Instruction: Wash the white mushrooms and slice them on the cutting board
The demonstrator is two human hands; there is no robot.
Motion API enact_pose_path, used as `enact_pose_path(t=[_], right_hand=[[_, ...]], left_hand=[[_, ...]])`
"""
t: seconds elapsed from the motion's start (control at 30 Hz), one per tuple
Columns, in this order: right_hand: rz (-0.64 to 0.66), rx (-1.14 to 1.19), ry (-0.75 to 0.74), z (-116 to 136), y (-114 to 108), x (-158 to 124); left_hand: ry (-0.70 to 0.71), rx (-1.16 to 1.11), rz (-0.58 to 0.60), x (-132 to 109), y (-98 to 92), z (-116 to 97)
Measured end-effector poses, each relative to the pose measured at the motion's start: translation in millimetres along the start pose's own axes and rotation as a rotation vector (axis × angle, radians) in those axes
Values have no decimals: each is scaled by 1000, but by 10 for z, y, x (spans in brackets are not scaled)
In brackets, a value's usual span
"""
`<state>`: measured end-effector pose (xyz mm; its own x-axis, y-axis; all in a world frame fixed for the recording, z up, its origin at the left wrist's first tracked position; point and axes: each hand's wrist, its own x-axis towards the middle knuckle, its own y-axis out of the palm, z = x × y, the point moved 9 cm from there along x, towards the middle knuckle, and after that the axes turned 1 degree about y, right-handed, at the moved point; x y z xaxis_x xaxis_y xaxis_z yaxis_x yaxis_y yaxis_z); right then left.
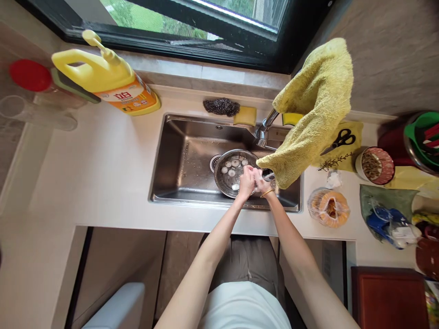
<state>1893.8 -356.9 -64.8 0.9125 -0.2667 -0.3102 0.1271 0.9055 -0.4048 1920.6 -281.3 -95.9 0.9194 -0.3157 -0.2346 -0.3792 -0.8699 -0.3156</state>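
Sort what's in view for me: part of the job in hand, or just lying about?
In the job, it seems: left hand, right hand, metal bowl, round white pieces, sink.

Seemingly lying about: scissors, pump bottle, steel wool, sponge beside it.

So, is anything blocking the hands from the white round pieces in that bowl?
Nothing visible does: the left hand is over the bowl, and the white round pieces lie to its left. The yellow cloth hangs on the faucet beside the right hand, not in between.

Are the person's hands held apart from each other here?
No, the left hand and right hand meet at the right side of the round bowl in the sink.
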Motion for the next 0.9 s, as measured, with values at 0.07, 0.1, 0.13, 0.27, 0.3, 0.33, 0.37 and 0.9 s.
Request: enact_pose_path(t=[0.07, 0.1, 0.13, 0.27, 0.3, 0.33, 0.37, 0.9], right_hand=[[-9, 42, 30, -45, 26, 0], [-13, 67, 47, -70, 41, -5], [-18, 83, 55, -86, 57, -10], [-62, 196, 75, -128, 85, 3], [-77, 226, 80, -132, 88, 18], [-89, 247, 83, -130, 92, 36], [-92, 256, 83, -121, 104, 54], [-156, 384, 101, -17, 61, 48]], left_hand=[[-28, 64, -18, -28, -37, 26], [-38, 79, -26, -45, -55, 36], [-41, 87, -27, -61, -67, 41], [-20, 76, -19, -106, -106, 26], [-25, 77, -23, -110, -125, 23], [-41, 91, -25, -111, -145, 25], [-65, 117, -18, -110, -157, 33], [-63, 16, -52, -125, -105, 36]])
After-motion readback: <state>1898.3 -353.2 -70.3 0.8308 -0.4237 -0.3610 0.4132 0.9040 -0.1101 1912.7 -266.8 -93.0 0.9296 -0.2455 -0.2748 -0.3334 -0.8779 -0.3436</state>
